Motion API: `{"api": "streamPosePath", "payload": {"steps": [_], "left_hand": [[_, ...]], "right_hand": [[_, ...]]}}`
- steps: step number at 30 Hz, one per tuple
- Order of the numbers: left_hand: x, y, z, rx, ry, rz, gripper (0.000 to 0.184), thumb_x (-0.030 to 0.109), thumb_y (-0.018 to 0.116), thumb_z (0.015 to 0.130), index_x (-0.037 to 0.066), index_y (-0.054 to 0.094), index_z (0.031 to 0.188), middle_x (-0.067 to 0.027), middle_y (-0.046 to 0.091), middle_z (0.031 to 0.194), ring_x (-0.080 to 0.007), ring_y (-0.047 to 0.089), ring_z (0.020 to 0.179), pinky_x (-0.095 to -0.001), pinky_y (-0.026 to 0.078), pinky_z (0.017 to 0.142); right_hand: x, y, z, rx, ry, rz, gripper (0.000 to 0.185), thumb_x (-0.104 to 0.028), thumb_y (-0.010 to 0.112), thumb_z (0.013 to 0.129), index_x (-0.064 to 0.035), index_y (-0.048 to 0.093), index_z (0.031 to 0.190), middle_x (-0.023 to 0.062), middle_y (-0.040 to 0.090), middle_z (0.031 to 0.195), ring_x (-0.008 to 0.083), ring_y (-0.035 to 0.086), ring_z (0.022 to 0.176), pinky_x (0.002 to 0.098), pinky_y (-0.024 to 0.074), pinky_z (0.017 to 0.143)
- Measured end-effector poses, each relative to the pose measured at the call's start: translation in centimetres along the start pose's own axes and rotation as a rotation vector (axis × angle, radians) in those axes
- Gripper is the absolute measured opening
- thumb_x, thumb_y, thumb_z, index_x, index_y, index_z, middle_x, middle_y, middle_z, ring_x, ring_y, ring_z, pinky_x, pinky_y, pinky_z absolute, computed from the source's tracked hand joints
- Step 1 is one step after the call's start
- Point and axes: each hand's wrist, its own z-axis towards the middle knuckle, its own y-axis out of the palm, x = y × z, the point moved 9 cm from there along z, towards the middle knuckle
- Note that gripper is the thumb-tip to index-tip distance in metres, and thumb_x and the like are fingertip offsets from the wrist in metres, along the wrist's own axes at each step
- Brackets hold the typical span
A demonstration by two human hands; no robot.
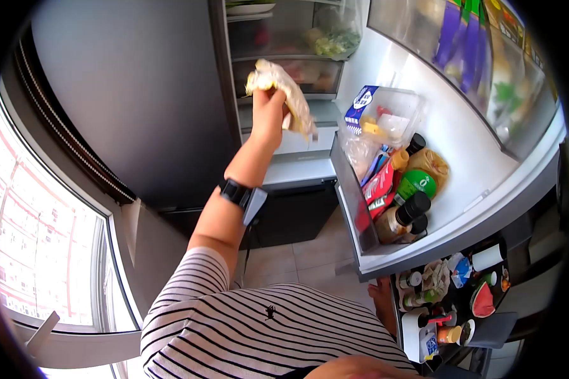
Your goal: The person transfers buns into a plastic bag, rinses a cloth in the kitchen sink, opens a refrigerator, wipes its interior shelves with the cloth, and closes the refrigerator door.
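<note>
My left hand (270, 115) is raised in front of the open fridge, its fingers closed around a pale, crumpled whitish-yellow bundle (291, 91). What the bundle holds cannot be made out. Behind it are the fridge shelves, with a bag of leafy greens (337, 43) on an upper one. A dark device is strapped round my left forearm. My right hand (382, 295) shows only in part, low beside the outer edge of the open fridge door (468, 186); its grip is not clear.
The door bin (354, 196) holds several bottles and packets, with a clear plastic box (395, 117) above them. Purple packages fill the upper door rack. At lower right, a dark table (452, 303) carries a watermelon piece (483, 300), cups and jars. A bright window (44, 234) stands at left.
</note>
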Motion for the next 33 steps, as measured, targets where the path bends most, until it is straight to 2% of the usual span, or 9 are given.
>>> {"api": "streamPosePath", "payload": {"steps": [4,9,14,16,18,21,24,28,33], "left_hand": [[1.7,2.6,8.6,0.111,0.281,0.322,0.017,0.008,0.058,0.087,-0.001,0.059,0.102,-0.0073,0.064,0.086,-0.0155,0.062,0.080,-0.0301,0.050,0.070],[-0.4,5.6,21.2,0.166,0.353,0.982,0.022,0.008,0.058,0.085,-0.002,0.064,0.104,-0.0198,0.068,0.098,-0.0346,0.065,0.094,-0.0400,0.049,0.083],[-3.8,3.9,18.7,-0.035,0.467,0.794,0.029,0.006,0.054,0.088,0.004,0.064,0.116,-0.0110,0.069,0.106,-0.0209,0.065,0.096,-0.0310,0.050,0.086],[-9.1,1.0,11.3,-0.404,0.268,0.313,0.029,0.011,0.054,0.092,0.003,0.061,0.119,-0.0081,0.067,0.113,-0.0161,0.062,0.098,-0.0299,0.049,0.085],[-15.0,-4.2,-0.9,-0.518,-0.372,0.191,0.033,0.024,0.060,0.093,0.006,0.061,0.121,-0.0044,0.065,0.112,-0.0152,0.059,0.103,-0.0280,0.044,0.092],[-26.0,-22.2,-14.7,0.082,-0.958,0.096,0.019,0.030,0.066,0.089,0.016,0.065,0.103,0.0036,0.069,0.092,-0.0054,0.057,0.068,-0.0201,0.035,0.050],[-26.8,-34.5,-22.5,0.673,-1.043,-0.225,0.009,0.021,0.056,0.093,0.016,0.063,0.096,0.0028,0.068,0.086,-0.0070,0.057,0.068,-0.0266,0.038,0.060],[-23.2,-35.4,-21.5,0.723,-0.883,-0.298,0.015,0.015,0.052,0.092,0.006,0.064,0.097,0.0013,0.065,0.074,-0.0107,0.059,0.065,-0.0280,0.041,0.065],[-25.6,-36.3,-20.9,0.614,-0.707,-0.295,0.037,0.003,0.049,0.088,0.022,0.051,0.120,0.0059,0.059,0.117,-0.0093,0.055,0.083,-0.0324,0.039,0.071]], "right_hand": [[1.1,-1.2,0.1,0.083,0.137,0.091,0.091,-0.002,0.061,0.072,-0.0148,0.019,0.152,0.0080,0.044,0.141,0.0162,0.057,0.101,0.0276,0.0484,0.074],[0.7,-1.9,2.1,0.172,0.051,0.166,0.094,-0.007,0.068,0.071,-0.0165,0.020,0.152,0.0040,0.054,0.116,0.0098,0.052,0.074,0.0216,0.0408,0.053],[4.0,-3.3,3.4,0.103,0.049,0.175,0.087,-0.007,0.064,0.077,-0.0174,0.018,0.150,0.0057,0.055,0.111,0.0113,0.052,0.076,0.0242,0.0422,0.054],[4.8,-3.4,4.1,0.219,0.099,0.137,0.086,-0.014,0.072,0.073,-0.0112,0.028,0.147,0.0054,0.058,0.093,0.0097,0.047,0.059,0.0240,0.0391,0.049],[4.1,-2.5,3.8,0.303,0.196,0.072,0.074,-0.016,0.071,0.076,-0.0094,0.036,0.141,0.0054,0.060,0.090,0.0102,0.048,0.059,0.0253,0.0407,0.050],[8.2,-1.7,4.4,0.159,0.359,-0.113,0.060,-0.017,0.069,0.079,-0.0075,0.045,0.132,0.0051,0.062,0.088,0.0109,0.052,0.060,0.0265,0.0429,0.052],[16.5,0.0,4.3,-0.266,0.566,-0.465,0.046,-0.019,0.068,0.081,-0.0056,0.054,0.123,0.0047,0.064,0.086,0.0117,0.055,0.061,0.0278,0.0451,0.054],[10.2,6.8,4.2,-0.572,0.384,-0.276,0.032,-0.022,0.067,0.084,-0.0027,0.063,0.109,0.0047,0.067,0.083,0.0136,0.061,0.068,0.0291,0.0490,0.061],[-0.3,13.9,6.5,-0.530,0.153,-0.557,0.032,-0.024,0.066,0.085,-0.0035,0.063,0.109,0.0100,0.070,0.087,0.0205,0.067,0.081,0.0312,0.0515,0.073]]}}
